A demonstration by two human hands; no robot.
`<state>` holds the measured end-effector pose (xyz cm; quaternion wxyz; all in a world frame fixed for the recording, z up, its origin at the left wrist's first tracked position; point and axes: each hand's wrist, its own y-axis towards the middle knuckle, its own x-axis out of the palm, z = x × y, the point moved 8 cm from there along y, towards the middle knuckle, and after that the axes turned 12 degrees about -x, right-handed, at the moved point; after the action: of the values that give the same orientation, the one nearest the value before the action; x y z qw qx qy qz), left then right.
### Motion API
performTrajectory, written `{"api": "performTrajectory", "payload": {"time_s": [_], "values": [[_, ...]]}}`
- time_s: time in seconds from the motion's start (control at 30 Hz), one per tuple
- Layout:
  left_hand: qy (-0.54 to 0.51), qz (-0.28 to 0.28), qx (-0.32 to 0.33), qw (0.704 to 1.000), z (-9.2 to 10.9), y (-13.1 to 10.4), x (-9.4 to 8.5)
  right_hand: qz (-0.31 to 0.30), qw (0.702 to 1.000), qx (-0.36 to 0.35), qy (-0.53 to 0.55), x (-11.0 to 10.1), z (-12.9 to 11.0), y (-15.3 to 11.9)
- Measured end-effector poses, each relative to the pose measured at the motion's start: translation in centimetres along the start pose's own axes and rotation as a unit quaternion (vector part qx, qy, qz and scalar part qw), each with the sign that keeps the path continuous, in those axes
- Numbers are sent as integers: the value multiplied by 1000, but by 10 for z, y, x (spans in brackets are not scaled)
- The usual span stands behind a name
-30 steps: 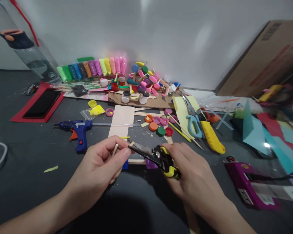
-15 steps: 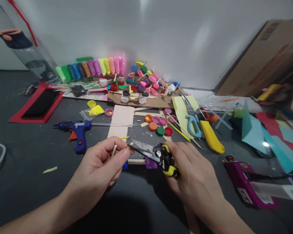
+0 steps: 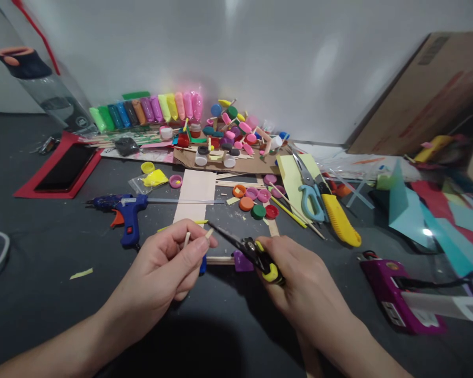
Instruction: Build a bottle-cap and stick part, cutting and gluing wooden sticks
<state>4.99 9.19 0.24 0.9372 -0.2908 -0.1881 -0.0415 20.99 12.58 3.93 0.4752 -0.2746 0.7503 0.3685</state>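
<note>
My left hand point(image 3: 171, 262) is closed, with thumb and fingertips pinching a thin wooden stick point(image 3: 209, 233). Another pale stick end point(image 3: 187, 239) pokes up between its fingers. Wrapped round yellow-and-black handles, my right hand point(image 3: 303, 289) grips the snips point(image 3: 256, 252). Their dark blades point left, seen nearly edge-on, with the tip close to the stick in my left hand; I cannot tell if they touch. Below the blades, a wooden strip lies by a purple piece point(image 3: 243, 261) on the table. A flat pale wooden board point(image 3: 197, 189) lies just beyond my left hand.
A blue glue gun point(image 3: 128, 210) lies at left, its glue stick crossing the board. Several coloured bottle caps point(image 3: 259, 211) sit ahead. Right of them are blue-handled scissors point(image 3: 312, 202), a yellow utility knife point(image 3: 341, 220) and a purple device point(image 3: 398, 299). A bottle point(image 3: 51, 89) stands back left.
The snips have turned from a flat view with parted blades to a nearly edge-on view. My right hand has shifted slightly left; my left hand keeps its pinch.
</note>
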Motion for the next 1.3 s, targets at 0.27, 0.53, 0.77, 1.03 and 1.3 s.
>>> {"api": "performTrajectory", "payload": {"time_s": [0.27,0.53,0.77,1.03,1.3], "values": [[-19,-13,2,1000,2,1,1,-8,997,30,69,0,3,2],[-49,-26,1,998,4,0,7,39,995,-36,-88,-11,-4,3],[-54,-28,-12,998,2,-1,8,36,997,-31,-61,-9,-6,1],[13,-23,3,1000,3,0,4,-54,987,50,141,4,2,-1],[63,5,23,998,4,-2,-2,-67,982,68,163,4,6,0]]}}
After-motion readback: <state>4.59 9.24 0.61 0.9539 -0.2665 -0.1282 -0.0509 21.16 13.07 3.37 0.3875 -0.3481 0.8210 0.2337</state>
